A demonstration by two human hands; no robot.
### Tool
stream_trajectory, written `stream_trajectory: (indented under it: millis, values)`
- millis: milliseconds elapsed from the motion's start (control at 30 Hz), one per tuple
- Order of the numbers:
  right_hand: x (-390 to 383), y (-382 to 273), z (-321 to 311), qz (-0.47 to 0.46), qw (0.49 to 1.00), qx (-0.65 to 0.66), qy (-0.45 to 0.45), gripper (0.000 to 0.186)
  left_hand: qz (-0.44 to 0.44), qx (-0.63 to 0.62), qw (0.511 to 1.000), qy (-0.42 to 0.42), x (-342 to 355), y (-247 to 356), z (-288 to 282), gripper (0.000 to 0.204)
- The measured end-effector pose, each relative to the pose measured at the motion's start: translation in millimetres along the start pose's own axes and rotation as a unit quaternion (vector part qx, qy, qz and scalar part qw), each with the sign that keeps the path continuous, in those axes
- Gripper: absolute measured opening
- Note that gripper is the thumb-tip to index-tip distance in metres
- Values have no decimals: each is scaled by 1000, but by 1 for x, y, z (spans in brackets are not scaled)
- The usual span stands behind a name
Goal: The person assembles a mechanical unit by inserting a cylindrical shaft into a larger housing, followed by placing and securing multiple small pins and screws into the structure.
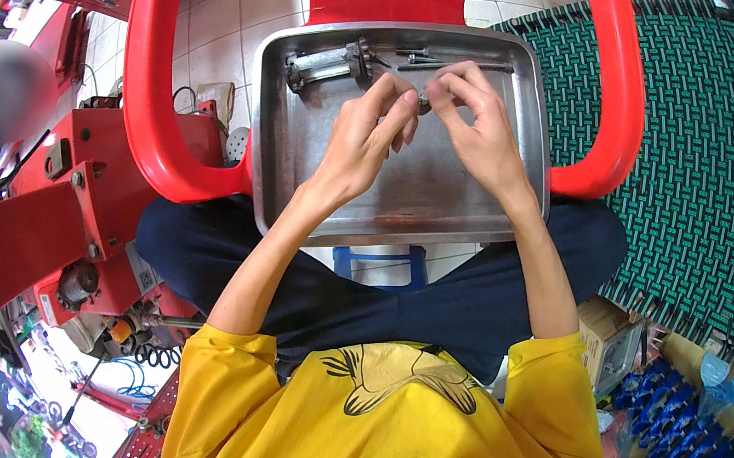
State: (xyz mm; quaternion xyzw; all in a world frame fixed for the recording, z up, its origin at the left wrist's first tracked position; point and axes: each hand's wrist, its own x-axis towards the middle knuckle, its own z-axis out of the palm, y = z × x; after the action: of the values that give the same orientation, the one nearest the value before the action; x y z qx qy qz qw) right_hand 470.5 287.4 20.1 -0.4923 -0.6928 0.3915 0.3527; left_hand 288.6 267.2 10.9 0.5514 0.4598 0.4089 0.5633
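Over a metal tray [409,188], my two hands meet with their fingertips close together. A small greyish metal piece [424,100] shows between them, too small to name. My left hand [374,119] pinches it between thumb and forefinger. My right hand [481,124] has its thumb and fingers closed at the other side of the piece; what they grip, if anything, is hidden. Beyond my left hand, a cylindrical metal assembly with rods and a toothed end [328,66] lies in the tray. Long thin metal rods [462,67] lie along the tray's far side, partly behind my right hand.
The tray rests on a red plastic chair [621,96] whose arms curve up on both sides. A green patterned mat [681,168] spreads at right. Red machinery [95,184] stands close on my left. Blue coil springs [671,422] and a cardboard box [603,339] are at lower right.
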Motion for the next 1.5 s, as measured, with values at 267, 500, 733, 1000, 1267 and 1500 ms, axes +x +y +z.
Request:
stream_trajectory:
  millis: [267,500,733,1000,1267,1500]
  values:
    - [0,-8,0,-13,995,67,66,27,-1,-24,1000,-1,1,2,-2,30]
    - [2,-10,1,-59,995,37,76,29,3,-34,999,-1,0,0,-1,30]
    - [2,1,-5,16,999,2,-31,31,5,-36,999,-6,0,0,-1,30]
    - [4,-3,-3,-32,998,11,43,29,8,-37,999,-7,0,0,-2,29]
    - [3,-13,1,-43,990,99,89,29,0,-39,999,6,1,2,-3,29]
    - [0,-4,-2,-31,999,24,27,30,8,-43,999,-8,1,1,-3,29]
